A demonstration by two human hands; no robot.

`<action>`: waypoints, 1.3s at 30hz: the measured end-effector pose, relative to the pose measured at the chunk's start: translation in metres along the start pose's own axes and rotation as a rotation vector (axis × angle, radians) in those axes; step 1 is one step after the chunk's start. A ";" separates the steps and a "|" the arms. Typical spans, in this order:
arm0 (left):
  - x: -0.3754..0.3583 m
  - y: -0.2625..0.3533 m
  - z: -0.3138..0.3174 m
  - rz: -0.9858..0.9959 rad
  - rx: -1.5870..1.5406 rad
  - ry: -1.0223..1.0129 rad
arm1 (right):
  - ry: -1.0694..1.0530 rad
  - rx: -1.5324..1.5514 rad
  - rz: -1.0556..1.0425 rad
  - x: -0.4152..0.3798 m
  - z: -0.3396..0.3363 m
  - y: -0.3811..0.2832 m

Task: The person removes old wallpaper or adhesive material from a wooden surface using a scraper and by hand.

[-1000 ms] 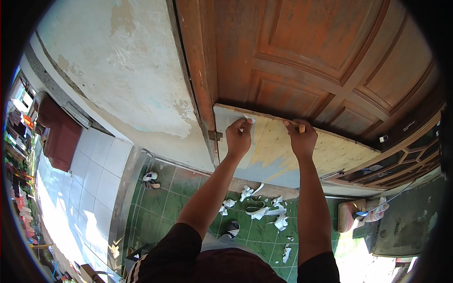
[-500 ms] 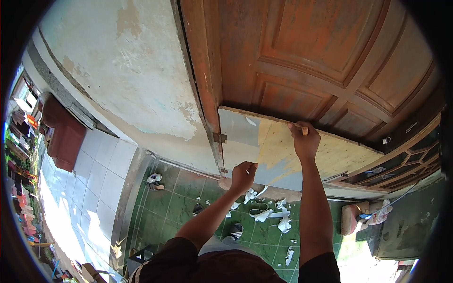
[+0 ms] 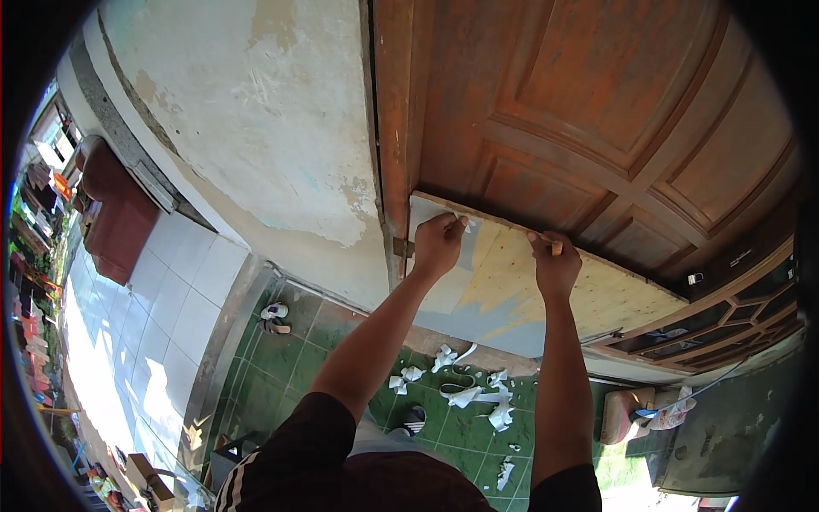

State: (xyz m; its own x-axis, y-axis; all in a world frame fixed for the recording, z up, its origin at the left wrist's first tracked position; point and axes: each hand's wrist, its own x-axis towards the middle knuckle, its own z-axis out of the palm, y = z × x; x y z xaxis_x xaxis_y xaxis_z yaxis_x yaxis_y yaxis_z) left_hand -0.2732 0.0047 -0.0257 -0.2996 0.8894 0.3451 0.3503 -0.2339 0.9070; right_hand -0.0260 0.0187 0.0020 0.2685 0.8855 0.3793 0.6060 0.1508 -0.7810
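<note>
My left hand (image 3: 438,246) is closed in a pinch at the upper left of a board (image 3: 503,277), close to its top edge. What its fingertips hold, if anything, is too small to make out. The board leans across the lower part of a brown panelled door (image 3: 554,94); its face is partly smooth grey, partly bare yellowish wood with ragged borders. At the middle of the top edge, my right hand (image 3: 559,271) is closed, with a small tan, wooden-looking piece (image 3: 556,248) showing among its fingers. The thumb touches the board's edge.
Torn white scraps (image 3: 465,394) lie on the green tiled floor (image 3: 294,367). A worn wall (image 3: 281,128) rises at left. A maroon sofa (image 3: 124,218) stands on white tiles. Shoes (image 3: 275,317) sit by the wall, and a cushion (image 3: 621,416) lies at right.
My left hand has moved up from below the board to near its top left edge. My right hand stays at the top edge. The view has shifted slightly.
</note>
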 end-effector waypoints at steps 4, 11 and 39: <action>-0.011 -0.018 0.005 -0.041 -0.129 0.079 | -0.011 0.030 0.030 -0.001 -0.001 -0.002; -0.034 -0.041 -0.016 -0.105 -0.134 0.116 | -0.007 0.042 0.019 -0.001 -0.001 -0.004; 0.025 -0.005 -0.085 0.490 0.723 0.147 | 0.024 0.010 -0.005 -0.001 0.001 0.000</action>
State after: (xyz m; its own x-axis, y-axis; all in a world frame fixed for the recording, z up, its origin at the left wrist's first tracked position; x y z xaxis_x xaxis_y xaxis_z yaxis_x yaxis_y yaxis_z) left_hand -0.3582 -0.0057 -0.0009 -0.0628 0.6834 0.7274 0.9296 -0.2253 0.2918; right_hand -0.0271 0.0183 0.0006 0.2833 0.8738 0.3953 0.5999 0.1602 -0.7839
